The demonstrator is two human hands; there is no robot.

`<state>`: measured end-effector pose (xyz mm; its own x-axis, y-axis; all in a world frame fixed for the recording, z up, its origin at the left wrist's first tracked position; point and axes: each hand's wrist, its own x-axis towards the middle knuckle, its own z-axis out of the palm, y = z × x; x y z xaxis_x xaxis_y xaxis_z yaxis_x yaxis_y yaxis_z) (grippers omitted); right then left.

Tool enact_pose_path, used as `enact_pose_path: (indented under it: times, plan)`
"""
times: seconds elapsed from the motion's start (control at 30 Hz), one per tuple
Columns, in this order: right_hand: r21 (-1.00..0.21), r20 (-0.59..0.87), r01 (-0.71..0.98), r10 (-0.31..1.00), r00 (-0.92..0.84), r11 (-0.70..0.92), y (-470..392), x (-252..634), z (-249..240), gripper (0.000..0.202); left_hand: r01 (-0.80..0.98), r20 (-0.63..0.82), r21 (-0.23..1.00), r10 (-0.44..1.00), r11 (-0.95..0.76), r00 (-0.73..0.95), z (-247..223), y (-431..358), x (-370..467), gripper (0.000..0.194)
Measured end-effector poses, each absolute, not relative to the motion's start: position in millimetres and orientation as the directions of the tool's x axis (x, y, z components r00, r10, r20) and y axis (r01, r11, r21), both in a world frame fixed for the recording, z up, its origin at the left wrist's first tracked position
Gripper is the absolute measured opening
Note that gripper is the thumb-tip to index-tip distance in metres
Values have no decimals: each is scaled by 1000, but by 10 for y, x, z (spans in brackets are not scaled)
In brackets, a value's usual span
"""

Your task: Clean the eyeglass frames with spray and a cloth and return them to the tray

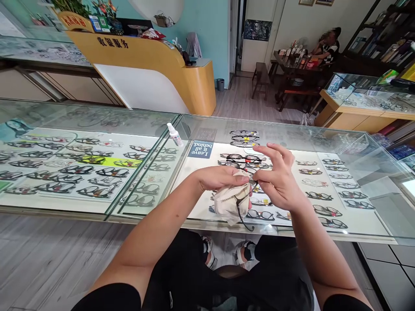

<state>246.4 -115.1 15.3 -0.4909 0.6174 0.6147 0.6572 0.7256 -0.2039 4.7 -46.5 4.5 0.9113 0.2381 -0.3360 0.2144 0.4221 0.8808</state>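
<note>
My left hand (223,178) is closed around a cream cleaning cloth (231,201), which is bunched over part of a pair of eyeglasses (239,207). One dark temple arm of the glasses hangs down below the cloth, its tip curved. With thumb and index finger, my right hand (275,177) pinches the glasses at their right side; its other fingers are raised and spread. Both hands are above the glass display case, close together. The lenses are mostly hidden by cloth and fingers. A white spray bottle (175,134) stands on the glass top, left of and beyond my hands.
Under the glass top (324,134) lie rows of eyeglass frames (324,210) and a blue card (201,149). A second display case (81,113) adjoins at left. Beyond stand a wooden cashier counter (201,82), a bench (262,77) and a seated person (329,49) at a table.
</note>
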Motion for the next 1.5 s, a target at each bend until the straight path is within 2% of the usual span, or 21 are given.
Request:
enact_pose_path:
  times: [0.17, 0.43, 0.6, 0.7, 0.8, 0.9, 0.97, 1.03, 1.17, 1.3, 1.4, 1.5]
  plan:
    - [-161, 665, 694, 596, -449, 702, -1157, 2463, 130, 24, 158, -323, 874, 306, 459, 896, 19, -506, 55, 55]
    - [-181, 637, 720, 638, -433, 669, -1163, 2471, 133, 18, 153, -368, 851, 362, 503, 856, -47, -570, 138, 56]
    - [-179, 677, 737, 625, -388, 652, -1150, 2449, 112, 17, 73, -345, 859, 467, 507, 814, -41, -599, 179, 58]
    - [-249, 787, 752, 580, -210, 610, -1130, 2420, 100, 18, -34, -277, 882, 575, 471, 770, -14, -611, 216, 61]
    - [-408, 822, 648, 567, -46, 644, -1121, 2391, 100, 10, -106, -210, 916, 688, 387, 695, 2, -627, 244, 65]
    - [-671, 676, 429, 737, 19, 604, -1130, 2354, 95, 20, -144, -134, 945, 749, 294, 649, 9, -659, 267, 69]
    - [-832, 516, 266, 855, 46, 488, -1135, 2322, 81, 21, -163, -83, 959, 777, 233, 624, 14, -687, 291, 68]
    - [-925, 373, 100, 926, 49, 367, -1127, 2287, 62, 25, -164, -41, 971, 803, 171, 595, 18, -714, 327, 66]
    - [-974, 206, -94, 978, 36, 208, -1073, 2236, 40, 34, -147, -1, 984, 839, 96, 543, 21, -743, 401, 73]
    - [-972, 175, -146, 983, 62, 183, -1014, 2229, 19, 39, -135, -6, 987, 844, 92, 537, 29, -746, 429, 72]
    - [-971, 157, -165, 983, 96, 172, -983, 2243, -28, 32, -145, -17, 983, 833, 116, 553, 28, -748, 420, 63]
    - [-968, 115, -209, 986, 118, 138, -962, 2260, -73, 29, -170, -42, 971, 814, 171, 579, 8, -749, 408, 61]
